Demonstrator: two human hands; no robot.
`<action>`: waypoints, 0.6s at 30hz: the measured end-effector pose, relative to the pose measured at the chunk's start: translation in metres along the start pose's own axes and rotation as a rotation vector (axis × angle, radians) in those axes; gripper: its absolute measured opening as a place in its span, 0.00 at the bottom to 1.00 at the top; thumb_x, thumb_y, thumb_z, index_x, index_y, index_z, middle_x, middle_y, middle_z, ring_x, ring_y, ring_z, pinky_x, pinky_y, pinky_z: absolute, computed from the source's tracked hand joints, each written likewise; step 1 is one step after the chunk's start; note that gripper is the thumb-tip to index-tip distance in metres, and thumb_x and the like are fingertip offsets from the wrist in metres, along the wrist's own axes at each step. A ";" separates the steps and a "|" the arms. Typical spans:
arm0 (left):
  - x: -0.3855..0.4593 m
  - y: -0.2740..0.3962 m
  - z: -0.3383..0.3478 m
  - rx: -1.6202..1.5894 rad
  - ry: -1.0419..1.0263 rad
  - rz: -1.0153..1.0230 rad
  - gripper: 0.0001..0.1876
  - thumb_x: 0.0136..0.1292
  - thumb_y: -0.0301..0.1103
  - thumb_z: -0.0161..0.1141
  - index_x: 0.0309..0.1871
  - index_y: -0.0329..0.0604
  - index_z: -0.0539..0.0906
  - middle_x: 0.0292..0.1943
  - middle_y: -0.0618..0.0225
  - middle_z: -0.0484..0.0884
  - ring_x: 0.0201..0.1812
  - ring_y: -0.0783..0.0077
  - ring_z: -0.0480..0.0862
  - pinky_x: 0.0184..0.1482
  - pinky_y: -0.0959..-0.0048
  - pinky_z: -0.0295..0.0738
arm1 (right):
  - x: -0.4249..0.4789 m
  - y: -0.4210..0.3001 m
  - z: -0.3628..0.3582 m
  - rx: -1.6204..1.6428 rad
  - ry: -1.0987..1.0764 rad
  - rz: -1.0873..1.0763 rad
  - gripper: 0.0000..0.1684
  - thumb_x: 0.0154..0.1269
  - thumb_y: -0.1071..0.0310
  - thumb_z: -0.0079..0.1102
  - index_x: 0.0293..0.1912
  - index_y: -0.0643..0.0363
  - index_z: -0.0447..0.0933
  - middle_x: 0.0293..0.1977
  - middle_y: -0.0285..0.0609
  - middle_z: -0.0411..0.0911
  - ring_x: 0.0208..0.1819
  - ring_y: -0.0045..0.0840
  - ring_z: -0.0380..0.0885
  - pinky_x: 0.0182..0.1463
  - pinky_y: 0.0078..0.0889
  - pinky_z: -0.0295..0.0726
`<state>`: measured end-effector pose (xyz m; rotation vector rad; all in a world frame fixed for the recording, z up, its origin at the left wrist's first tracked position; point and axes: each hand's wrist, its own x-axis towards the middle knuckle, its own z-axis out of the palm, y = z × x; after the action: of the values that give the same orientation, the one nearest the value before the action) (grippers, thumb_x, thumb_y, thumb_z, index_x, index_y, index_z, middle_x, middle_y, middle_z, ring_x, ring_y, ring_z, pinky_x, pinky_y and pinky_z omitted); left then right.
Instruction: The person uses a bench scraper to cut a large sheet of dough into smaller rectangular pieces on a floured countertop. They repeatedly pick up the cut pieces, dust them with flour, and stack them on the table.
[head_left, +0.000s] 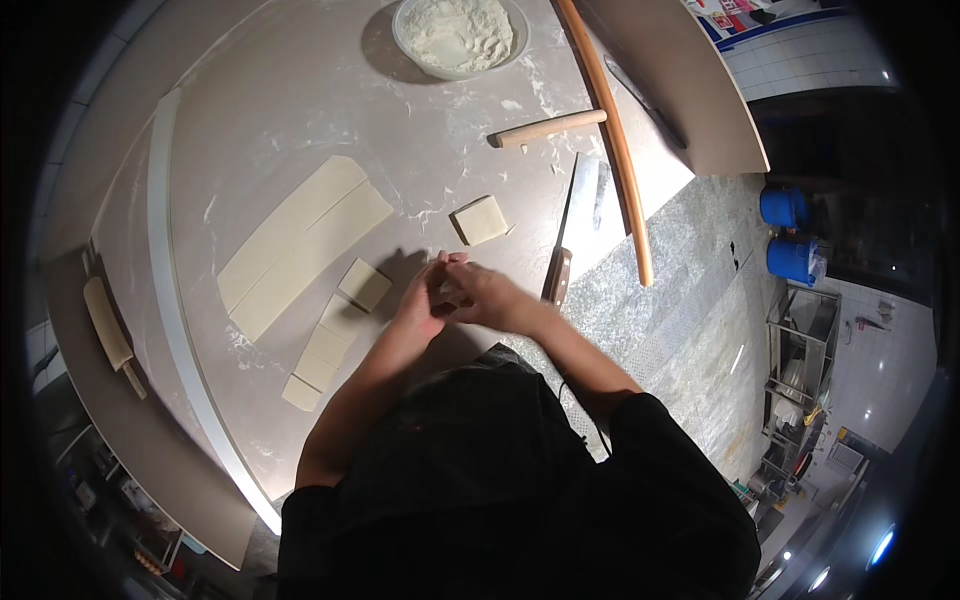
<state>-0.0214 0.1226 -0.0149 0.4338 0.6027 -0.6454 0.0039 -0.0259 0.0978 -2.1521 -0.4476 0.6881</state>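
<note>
My left hand (424, 304) and my right hand (491, 296) meet above the near edge of the worktable, fingertips together. Whether anything lies between them is hidden, and the right hand is a little blurred. Just beyond them sits a stack of square dough pieces (481, 220). A smaller dough square (364, 285) lies left of my left hand, and a row of cut dough pieces (324, 349) runs from it towards me. Farther left is a flat dough sheet (300, 247) with long cuts. Right of my hands rests a cleaver (585, 202) with a wooden handle.
A bowl of flour (459, 37) stands at the far side. A short rolling pin (551, 127) touches a long wooden rolling pin (611, 139), with a knife (645, 101) beyond. A pale strip (166, 240) and another rolling pin (109, 322) lie left.
</note>
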 end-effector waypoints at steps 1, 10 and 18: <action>-0.002 -0.001 -0.006 -0.021 -0.060 -0.003 0.19 0.71 0.49 0.57 0.52 0.41 0.79 0.47 0.65 0.84 0.52 0.60 0.83 0.58 0.57 0.78 | -0.002 -0.007 -0.029 0.346 -0.071 0.007 0.19 0.63 0.76 0.57 0.54 0.65 0.72 0.44 0.49 0.81 0.37 0.33 0.84 0.35 0.33 0.84; -0.038 0.010 -0.005 0.074 -0.187 -0.023 0.12 0.73 0.41 0.57 0.40 0.43 0.78 0.30 0.72 0.77 0.27 0.77 0.74 0.27 0.77 0.66 | 0.074 0.195 -0.110 -0.481 0.895 0.297 0.09 0.61 0.67 0.60 0.36 0.62 0.74 0.32 0.58 0.80 0.33 0.52 0.80 0.38 0.49 0.78; -0.071 0.008 -0.007 0.328 0.138 -0.011 0.15 0.73 0.45 0.56 0.32 0.46 0.75 0.20 0.75 0.71 0.18 0.79 0.69 0.20 0.77 0.62 | 0.120 0.173 -0.113 -0.313 0.844 0.144 0.12 0.60 0.64 0.63 0.31 0.65 0.75 0.24 0.56 0.79 0.30 0.48 0.81 0.35 0.44 0.77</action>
<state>-0.0638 0.1624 0.0270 0.7865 0.6317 -0.7320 0.1811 -0.1354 -0.0194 -2.5382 0.0652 -0.2699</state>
